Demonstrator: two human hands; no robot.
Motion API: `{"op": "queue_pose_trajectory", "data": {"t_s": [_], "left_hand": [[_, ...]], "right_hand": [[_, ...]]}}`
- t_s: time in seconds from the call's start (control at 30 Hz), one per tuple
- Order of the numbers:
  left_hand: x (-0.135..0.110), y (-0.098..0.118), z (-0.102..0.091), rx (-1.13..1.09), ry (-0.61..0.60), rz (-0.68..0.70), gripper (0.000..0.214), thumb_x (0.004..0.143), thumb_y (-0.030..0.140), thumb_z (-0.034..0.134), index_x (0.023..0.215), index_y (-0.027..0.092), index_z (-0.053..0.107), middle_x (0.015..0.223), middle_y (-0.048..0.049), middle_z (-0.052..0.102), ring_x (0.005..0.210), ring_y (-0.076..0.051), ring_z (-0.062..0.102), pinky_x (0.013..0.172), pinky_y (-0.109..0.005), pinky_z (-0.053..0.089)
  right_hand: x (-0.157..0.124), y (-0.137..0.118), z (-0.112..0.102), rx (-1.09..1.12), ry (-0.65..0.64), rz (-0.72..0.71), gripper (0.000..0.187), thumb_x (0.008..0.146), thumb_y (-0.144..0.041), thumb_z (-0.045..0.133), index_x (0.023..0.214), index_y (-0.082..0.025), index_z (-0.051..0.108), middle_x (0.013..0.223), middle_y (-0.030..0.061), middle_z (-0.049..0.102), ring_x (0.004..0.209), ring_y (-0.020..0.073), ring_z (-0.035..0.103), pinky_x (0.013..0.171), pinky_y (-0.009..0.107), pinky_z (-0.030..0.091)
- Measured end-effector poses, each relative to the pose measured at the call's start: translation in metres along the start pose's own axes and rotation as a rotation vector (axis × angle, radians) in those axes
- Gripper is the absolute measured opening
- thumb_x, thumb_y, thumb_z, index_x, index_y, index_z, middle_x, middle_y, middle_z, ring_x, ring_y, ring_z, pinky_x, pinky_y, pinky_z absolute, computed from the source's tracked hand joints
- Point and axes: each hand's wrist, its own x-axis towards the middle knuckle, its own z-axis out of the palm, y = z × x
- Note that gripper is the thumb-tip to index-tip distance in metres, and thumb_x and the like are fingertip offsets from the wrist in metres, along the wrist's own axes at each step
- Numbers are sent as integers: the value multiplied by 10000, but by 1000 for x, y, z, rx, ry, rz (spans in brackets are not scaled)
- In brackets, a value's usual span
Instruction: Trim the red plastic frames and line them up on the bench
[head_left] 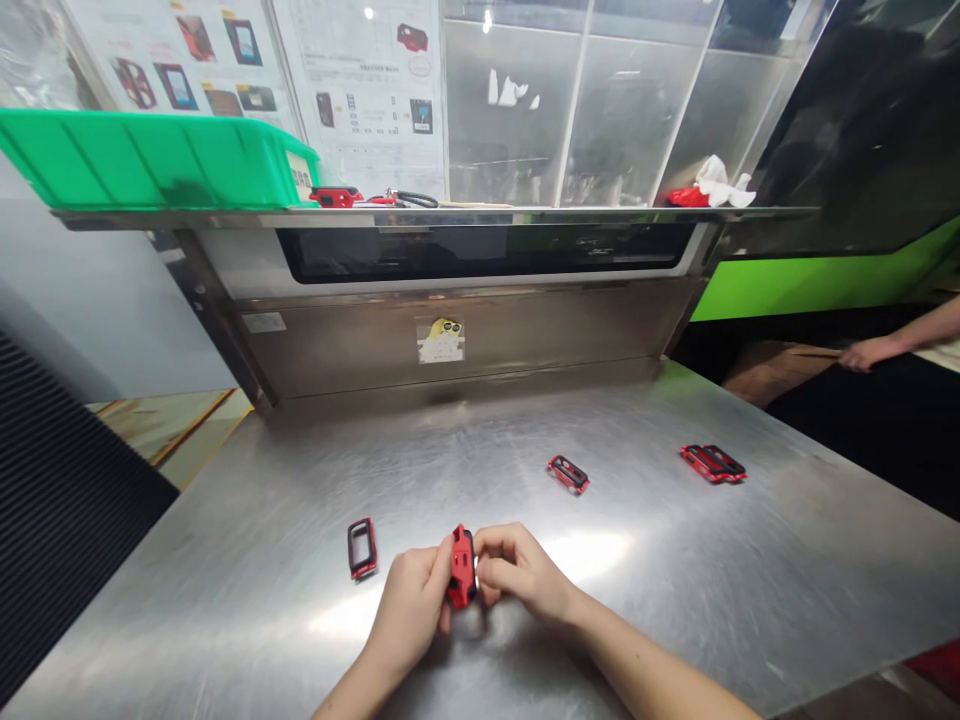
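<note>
Both hands hold a small red-and-black plastic case [461, 567] upright on its edge, just above the stainless steel table [675, 610]. My left hand [409, 602] grips its near left side. My right hand [521, 573] presses its fingers against the right side, partly hiding the black face. To the left of my hands lies a black-rimmed open frame with red edging [362, 548]. Farther off lie a small red-and-black case [568, 474] and a wider red-and-black piece [713, 463].
A steel shelf [435, 214] runs along the back, bearing a green plastic tray [142, 160], a red tool with cable [335, 197] and white cloth [716, 184]. A co-worker's hand [866, 353] rests at the right, beyond the table edge.
</note>
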Motion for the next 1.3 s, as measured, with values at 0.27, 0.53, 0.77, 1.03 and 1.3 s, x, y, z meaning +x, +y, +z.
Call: {"op": "queue_pose_trajectory", "data": {"t_s": [0.27,0.53,0.77,1.03,1.3], "left_hand": [[4,-11,4,-305,-57,-84,556,736,676,384,444,205,431,262,41,404,254,-92,330,343,-204,204],[1,-9,3,-267,-50,-20,538,778,654,369,507,197,451,347,38,442,334,-107,378,394,-216,266],[-7,-1,-3,-172,135,290,427,905,474,282,748,188,557,672,-8,574,630,-166,533,604,-261,411],[-8,-18,-3,2,172,531,395,839,363,513,1206,219,516,1227,-110,582,1139,-260,522,970,-389,398],[-8,-12,-4,-127,75,423,423,841,462,483,1185,225,549,1165,-91,617,1059,-255,561,926,-362,424]], "right_hand": [[-5,-14,3,-138,-28,-73,155,660,-250,548,685,-134,646,461,-32,512,445,107,450,509,218,376],[-4,-10,3,-94,-38,-59,222,715,-337,592,693,-120,633,482,-24,512,443,107,460,482,210,365],[-3,-3,9,-227,205,-163,304,803,-408,586,689,-138,668,558,10,587,491,116,479,496,212,382],[-9,-1,5,-850,339,-819,307,980,-277,386,859,-157,641,583,30,592,491,135,501,497,247,364],[-9,-2,6,-967,375,-874,285,973,-271,397,819,-158,610,530,14,561,446,128,485,465,259,328]]}}
